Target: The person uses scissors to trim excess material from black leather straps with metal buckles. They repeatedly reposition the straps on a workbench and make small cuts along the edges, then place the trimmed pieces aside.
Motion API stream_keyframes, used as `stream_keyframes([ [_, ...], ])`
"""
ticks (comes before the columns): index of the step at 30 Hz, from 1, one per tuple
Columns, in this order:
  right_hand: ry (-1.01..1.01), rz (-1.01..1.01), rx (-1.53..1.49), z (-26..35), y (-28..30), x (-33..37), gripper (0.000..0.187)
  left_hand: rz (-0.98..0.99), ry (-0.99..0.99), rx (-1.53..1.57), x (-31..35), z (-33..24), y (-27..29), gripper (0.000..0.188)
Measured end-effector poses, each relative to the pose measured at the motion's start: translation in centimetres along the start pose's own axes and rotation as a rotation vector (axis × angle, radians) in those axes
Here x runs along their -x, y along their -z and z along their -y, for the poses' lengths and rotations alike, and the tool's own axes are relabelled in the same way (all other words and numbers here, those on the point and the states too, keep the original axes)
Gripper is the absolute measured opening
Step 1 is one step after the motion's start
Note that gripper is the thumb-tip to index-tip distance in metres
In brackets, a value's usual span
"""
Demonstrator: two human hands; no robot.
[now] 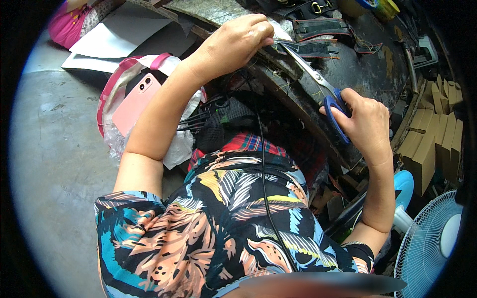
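My right hand (366, 119) grips a pair of scissors (317, 76) by its blue handle loops, over the near edge of the dark worktable (367, 74). Its metal blades point up and left, with the tips close to my left hand (243, 40). The fingers of that hand are pinched together, and what they hold is hidden or too small to make out. Beside the blade tips lies a dark fabric piece with orange edging (318, 48). A similar dark piece (320, 29) rests just beyond it.
A pink phone (135, 105) lies in a pink-and-white bag (105, 107) to my left. White sheets (119, 39) sit behind it. Folded cardboard (422, 149) and a fan (430, 248) stand at right. A black cable (266, 188) runs down my front. Yellow and blue containers (385, 9) are at the back.
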State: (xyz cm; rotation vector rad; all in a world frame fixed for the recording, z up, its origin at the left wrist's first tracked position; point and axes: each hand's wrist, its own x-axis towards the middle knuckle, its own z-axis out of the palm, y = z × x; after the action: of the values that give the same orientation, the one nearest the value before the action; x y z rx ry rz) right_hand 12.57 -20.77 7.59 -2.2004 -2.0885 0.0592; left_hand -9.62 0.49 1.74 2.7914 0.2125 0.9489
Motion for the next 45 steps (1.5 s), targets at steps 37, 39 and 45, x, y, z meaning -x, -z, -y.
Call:
stream_keyframes([
  [37, -0.039, 0.098, -0.011, 0.5, 0.7, 0.1, 0.046, 0.139, -0.013, 0.016, 0.4, -1.2, 0.9, 0.011],
  [39, -0.050, 0.101, 0.001, 0.5, 0.7, 0.2, 0.045, 0.203, 0.026, 0.055, 0.1, -0.8, 1.3, 0.010],
  [45, -0.056, 0.099, -0.005, 0.5, 0.5, 0.2, 0.046, 0.143, 0.076, -0.008, -1.4, -1.4, 0.9, 0.014],
])
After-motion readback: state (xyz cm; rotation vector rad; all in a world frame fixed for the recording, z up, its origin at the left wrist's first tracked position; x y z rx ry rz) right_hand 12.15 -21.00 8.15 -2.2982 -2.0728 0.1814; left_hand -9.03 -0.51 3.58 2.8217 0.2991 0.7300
